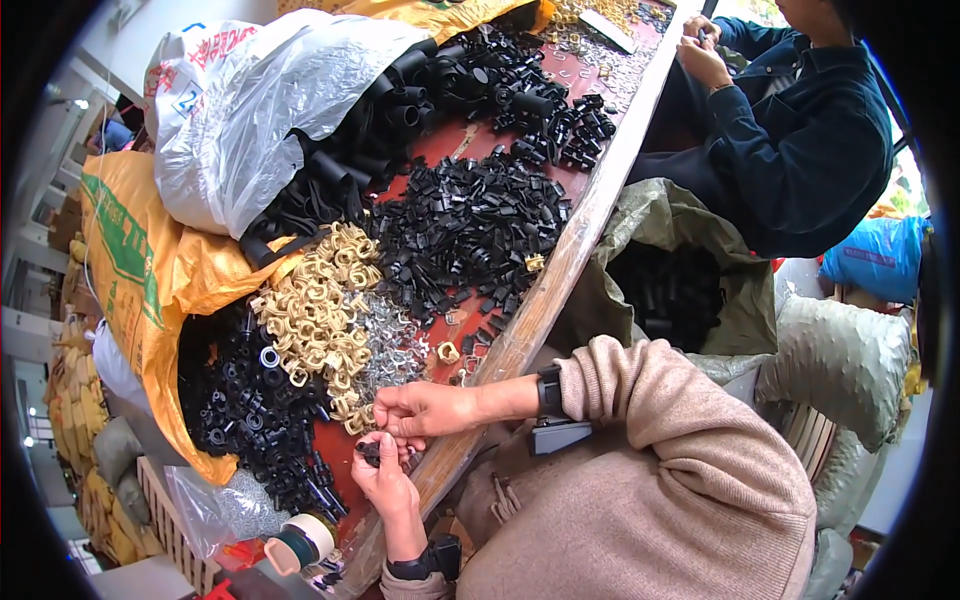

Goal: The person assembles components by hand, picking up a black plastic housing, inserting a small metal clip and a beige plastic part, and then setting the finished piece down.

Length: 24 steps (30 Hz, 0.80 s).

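My left hand is closed round a small dark plastic part, held above the table's near edge. My right hand is just above it, fingertips pinched together and almost meeting the left fingers. Whatever those right fingertips hold is too small to make out. Right beside the hands lies a heap of cream-coloured plastic clips. Small shiny metal pieces are scattered next to it. Black ring-shaped and rod-like parts spill from an orange woven sack to the left.
Many small black parts cover the red tabletop, with black tubes spilling from a white plastic bag. A wooden edge borders the table. An open green sack stands beside it. A co-worker in dark clothes sits at upper right.
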Available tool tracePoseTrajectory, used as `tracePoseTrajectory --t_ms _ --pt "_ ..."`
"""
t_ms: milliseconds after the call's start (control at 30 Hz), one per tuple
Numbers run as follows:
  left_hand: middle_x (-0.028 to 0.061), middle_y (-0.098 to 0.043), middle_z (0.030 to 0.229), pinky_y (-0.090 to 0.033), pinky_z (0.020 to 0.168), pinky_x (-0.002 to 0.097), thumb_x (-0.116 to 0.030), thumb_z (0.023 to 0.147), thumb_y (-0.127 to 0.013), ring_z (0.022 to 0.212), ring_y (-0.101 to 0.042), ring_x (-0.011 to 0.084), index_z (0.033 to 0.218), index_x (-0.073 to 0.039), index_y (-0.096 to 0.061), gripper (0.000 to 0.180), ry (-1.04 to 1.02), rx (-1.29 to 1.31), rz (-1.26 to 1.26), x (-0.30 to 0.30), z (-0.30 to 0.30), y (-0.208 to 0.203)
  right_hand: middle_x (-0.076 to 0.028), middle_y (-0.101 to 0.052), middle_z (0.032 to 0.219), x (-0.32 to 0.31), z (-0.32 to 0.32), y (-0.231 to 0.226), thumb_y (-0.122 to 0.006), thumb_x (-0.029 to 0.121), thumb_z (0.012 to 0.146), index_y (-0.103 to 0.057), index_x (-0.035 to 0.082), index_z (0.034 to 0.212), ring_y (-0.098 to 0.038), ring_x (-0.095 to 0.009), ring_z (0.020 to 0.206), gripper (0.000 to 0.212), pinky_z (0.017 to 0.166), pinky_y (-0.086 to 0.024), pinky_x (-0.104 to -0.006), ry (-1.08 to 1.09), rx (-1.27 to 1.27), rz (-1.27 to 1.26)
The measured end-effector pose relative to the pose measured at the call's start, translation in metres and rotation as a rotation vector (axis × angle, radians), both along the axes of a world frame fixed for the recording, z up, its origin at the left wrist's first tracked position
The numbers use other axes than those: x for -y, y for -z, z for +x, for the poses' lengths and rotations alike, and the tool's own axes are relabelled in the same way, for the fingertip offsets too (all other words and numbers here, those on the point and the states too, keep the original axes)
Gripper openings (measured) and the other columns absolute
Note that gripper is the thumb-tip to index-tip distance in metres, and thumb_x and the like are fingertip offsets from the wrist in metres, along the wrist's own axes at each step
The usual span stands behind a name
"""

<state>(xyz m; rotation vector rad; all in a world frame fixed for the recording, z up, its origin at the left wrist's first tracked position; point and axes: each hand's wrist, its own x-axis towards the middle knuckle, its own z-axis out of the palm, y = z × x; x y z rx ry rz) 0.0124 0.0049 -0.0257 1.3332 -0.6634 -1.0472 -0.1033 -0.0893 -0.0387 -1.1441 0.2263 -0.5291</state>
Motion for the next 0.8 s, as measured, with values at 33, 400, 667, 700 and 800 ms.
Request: tracePoseTrajectory --t_ms 33,400,667,700,800 --pt "0.0021 -0.052 0.066 -0.039 0.052 0.0193 -0.009 0.078 -0.058 0.055 -0.047 0.0082 0.08 -0.003 -0.051 0.01 -0.014 -0.032 0.002 0.0 -0.001 0.0 -0.004 -0.05 0.06 -0.001 0.0 0.0 -0.044 0.004 0.082 -0.038 0.004 0.085 -0.048 -0.013 0.046 0.006 0.044 -0.041 -0.0249 -0.003 -0.002 -0.001" --pt "-0.0004 -0.05 0.068 -0.035 0.05 0.02 -0.012 0.078 -0.059 0.056 -0.045 0.0079 0.082 -0.004 -0.051 0.012 -0.155 -0.286 0.121 0.007 -0.006 -0.007 -0.011 -0.054 0.062 -0.006 -0.001 -0.009 -0.052 0.007 0.073 -0.043 0.002 0.079 -0.054 -0.03 0.056 0.012 0.049 -0.044 -0.0334 0.351 -0.086 -0.883" --pt "0.0004 -0.052 0.076 -0.039 0.054 0.0209 -0.014 0.081 -0.055 0.063 -0.048 0.0098 0.088 -0.006 -0.049 0.012 0.011 -0.199 0.074 -0.004 0.002 0.01 -0.007 -0.058 0.065 0.002 -0.009 -0.017 -0.049 0.003 0.079 -0.046 0.002 0.084 -0.059 -0.015 0.059 0.006 0.053 -0.045 -0.0269 0.07 -0.257 -0.3" --pt "0.0004 -0.052 0.075 -0.039 0.054 0.0211 -0.014 0.081 -0.055 0.063 -0.048 0.0099 0.087 -0.006 -0.049 0.011 0.015 -0.175 0.064 -0.003 0.002 0.01 -0.007 -0.058 0.065 0.002 -0.009 -0.017 -0.049 0.003 0.079 -0.046 0.002 0.084 -0.059 -0.015 0.059 0.006 0.053 -0.045 -0.0269 0.069 -0.256 -0.3" --pt "0.0 -0.051 0.073 -0.038 0.054 0.021 -0.014 0.081 -0.055 0.062 -0.047 0.0093 0.085 -0.005 -0.049 0.011 -0.002 -0.129 0.034 -0.002 0.0 0.009 -0.007 -0.059 0.065 -0.002 -0.006 -0.018 -0.048 0.004 0.08 -0.045 0.001 0.084 -0.058 -0.012 0.059 0.006 0.054 -0.045 -0.0268 0.03 -0.206 -0.076"
